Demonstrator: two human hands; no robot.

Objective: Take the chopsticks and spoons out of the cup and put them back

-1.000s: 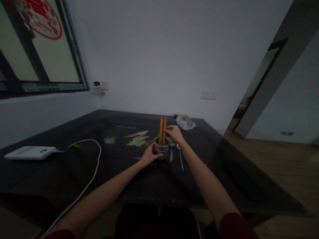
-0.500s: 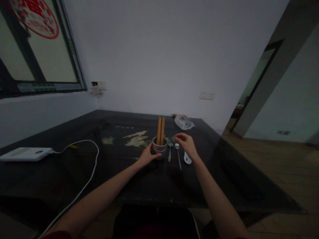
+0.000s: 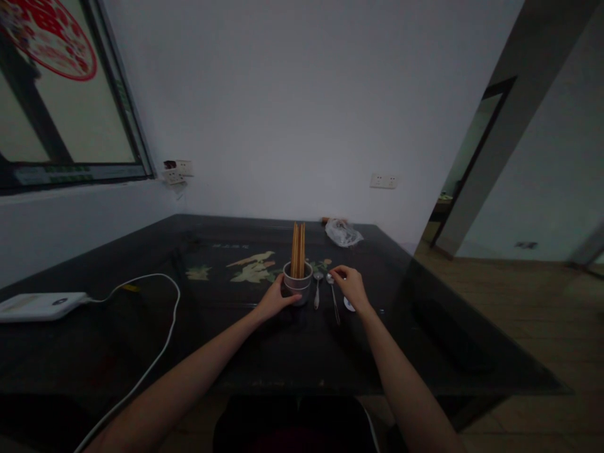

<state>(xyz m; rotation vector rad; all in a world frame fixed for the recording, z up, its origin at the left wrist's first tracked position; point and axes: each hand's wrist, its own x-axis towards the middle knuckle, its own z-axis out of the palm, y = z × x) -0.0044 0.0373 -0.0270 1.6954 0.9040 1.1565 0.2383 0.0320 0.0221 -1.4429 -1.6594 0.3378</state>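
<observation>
My left hand (image 3: 276,297) is wrapped around the side of a metal cup (image 3: 298,290), thumb across its front. A bundle of wooden chopsticks (image 3: 297,251) stands upright in the cup. To the right of it, a short metal spoon (image 3: 316,296) lies on the dark table. Beside that is a longer, thin-handled metal spoon (image 3: 335,307), its bowl end at the fingertips of my right hand (image 3: 350,284). Those fingers are pinched together on the bowl. Partly covered by my right hand is a white soup spoon (image 3: 349,304).
A crumpled clear plastic bag (image 3: 343,233) lies near the wall. At the left, a white power bank (image 3: 43,306) has a white cable (image 3: 175,308) trailing to the front edge. A dark long object (image 3: 450,333) rests on the table's right side (image 3: 509,362).
My right hand has come down and its fingertips now meet the bowl of the long metal spoon. My left hand stays on the cup. The view has shifted slightly.
</observation>
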